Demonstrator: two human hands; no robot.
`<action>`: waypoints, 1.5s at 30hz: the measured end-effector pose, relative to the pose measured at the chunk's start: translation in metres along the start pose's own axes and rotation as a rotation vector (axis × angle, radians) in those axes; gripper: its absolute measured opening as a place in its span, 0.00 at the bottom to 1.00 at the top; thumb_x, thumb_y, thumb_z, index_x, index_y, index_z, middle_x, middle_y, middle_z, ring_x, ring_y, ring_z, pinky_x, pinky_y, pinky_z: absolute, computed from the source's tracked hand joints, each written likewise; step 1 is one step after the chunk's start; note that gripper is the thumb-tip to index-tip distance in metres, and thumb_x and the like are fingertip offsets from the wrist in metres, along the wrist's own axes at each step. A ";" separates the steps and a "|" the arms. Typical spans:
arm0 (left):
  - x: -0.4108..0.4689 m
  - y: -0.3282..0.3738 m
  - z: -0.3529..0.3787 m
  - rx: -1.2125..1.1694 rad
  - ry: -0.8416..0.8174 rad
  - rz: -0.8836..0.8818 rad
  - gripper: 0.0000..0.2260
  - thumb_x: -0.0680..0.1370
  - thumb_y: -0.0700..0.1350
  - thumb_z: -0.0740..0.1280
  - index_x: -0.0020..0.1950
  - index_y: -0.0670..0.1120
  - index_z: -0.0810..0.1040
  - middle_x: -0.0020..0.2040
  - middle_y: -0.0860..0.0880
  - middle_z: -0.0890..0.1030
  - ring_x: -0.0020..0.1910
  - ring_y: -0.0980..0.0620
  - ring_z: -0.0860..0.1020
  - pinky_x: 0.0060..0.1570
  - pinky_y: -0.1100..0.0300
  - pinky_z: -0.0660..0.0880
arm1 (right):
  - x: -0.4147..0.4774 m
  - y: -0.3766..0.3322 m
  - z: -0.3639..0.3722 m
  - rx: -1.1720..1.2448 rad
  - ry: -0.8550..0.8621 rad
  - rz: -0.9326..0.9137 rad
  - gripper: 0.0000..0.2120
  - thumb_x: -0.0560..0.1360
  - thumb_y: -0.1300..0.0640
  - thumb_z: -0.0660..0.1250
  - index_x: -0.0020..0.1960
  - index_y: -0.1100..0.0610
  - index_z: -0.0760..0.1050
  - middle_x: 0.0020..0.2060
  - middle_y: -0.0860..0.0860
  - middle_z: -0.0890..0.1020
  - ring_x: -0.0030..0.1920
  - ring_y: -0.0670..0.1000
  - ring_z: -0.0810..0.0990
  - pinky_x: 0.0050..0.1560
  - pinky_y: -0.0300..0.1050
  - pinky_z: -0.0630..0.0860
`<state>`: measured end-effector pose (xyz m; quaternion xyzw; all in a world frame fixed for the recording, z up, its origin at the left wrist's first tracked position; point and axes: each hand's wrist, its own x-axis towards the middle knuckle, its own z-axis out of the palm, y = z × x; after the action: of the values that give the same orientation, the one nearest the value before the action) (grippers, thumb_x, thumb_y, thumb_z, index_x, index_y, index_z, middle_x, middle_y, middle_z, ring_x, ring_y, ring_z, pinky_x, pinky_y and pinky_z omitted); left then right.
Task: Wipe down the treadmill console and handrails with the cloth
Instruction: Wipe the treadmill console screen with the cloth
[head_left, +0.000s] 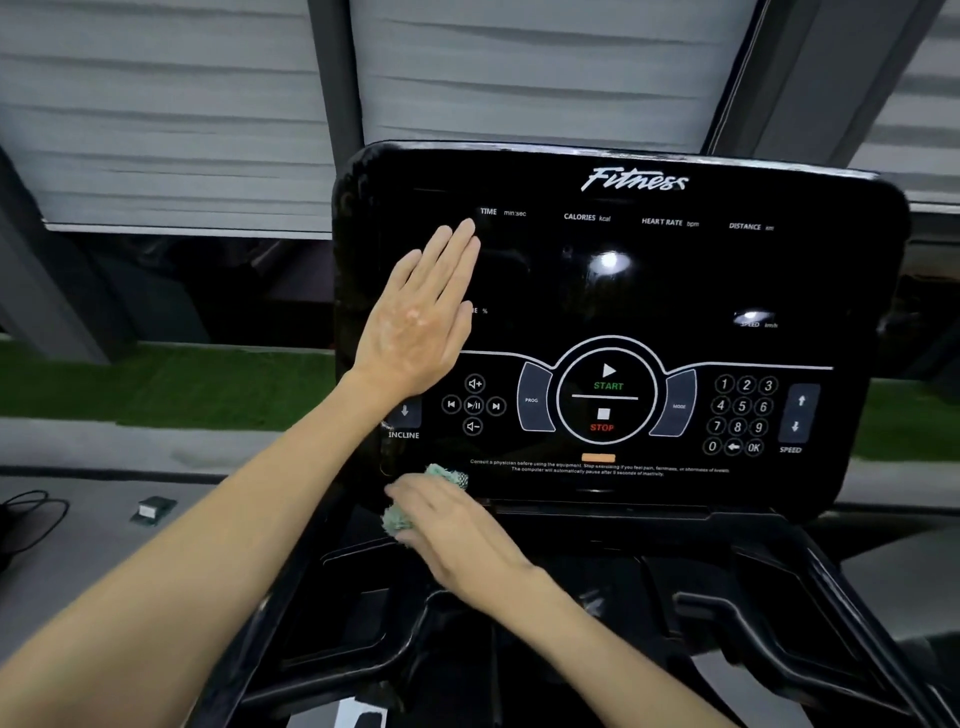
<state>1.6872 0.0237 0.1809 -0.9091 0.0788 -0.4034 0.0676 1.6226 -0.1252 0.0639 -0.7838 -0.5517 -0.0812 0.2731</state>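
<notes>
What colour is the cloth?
The cloth is pale green, seen in the head view, bunched in the right hand.

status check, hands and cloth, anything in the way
Left hand open, flat on the console, left side. Right hand grips the cloth at the console's lower left edge. Only the left hand covers the console.

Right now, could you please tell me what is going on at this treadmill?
A person is wiping the treadmill console. The right hand holds a bunched green cloth at the console's lower left edge, below the INCLINE label. The left hand lies flat against the console's left side, fingers straight.
</notes>
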 end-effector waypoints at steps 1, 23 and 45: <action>0.000 0.001 -0.001 -0.008 -0.003 -0.005 0.24 0.83 0.44 0.56 0.78 0.37 0.58 0.79 0.41 0.59 0.78 0.43 0.58 0.74 0.48 0.60 | -0.004 0.001 -0.005 0.019 -0.001 0.028 0.17 0.76 0.61 0.67 0.63 0.64 0.70 0.60 0.56 0.73 0.61 0.53 0.71 0.65 0.46 0.68; -0.174 0.076 0.002 -0.542 -0.198 -0.047 0.22 0.84 0.54 0.57 0.70 0.41 0.73 0.68 0.49 0.74 0.68 0.54 0.71 0.71 0.61 0.65 | -0.097 0.082 -0.126 -0.443 0.383 0.144 0.22 0.78 0.59 0.63 0.69 0.65 0.70 0.71 0.57 0.69 0.72 0.54 0.66 0.72 0.53 0.62; -0.148 0.106 0.008 -0.511 -0.198 -0.095 0.19 0.79 0.58 0.63 0.58 0.44 0.79 0.54 0.50 0.81 0.53 0.54 0.77 0.57 0.66 0.71 | -0.058 0.166 -0.213 -0.871 0.191 0.190 0.27 0.81 0.51 0.46 0.77 0.63 0.53 0.77 0.59 0.55 0.77 0.57 0.53 0.73 0.57 0.52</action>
<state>1.5855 -0.0501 0.0487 -0.9343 0.1281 -0.2823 -0.1758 1.7887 -0.3227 0.1610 -0.8619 -0.3642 -0.3520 -0.0260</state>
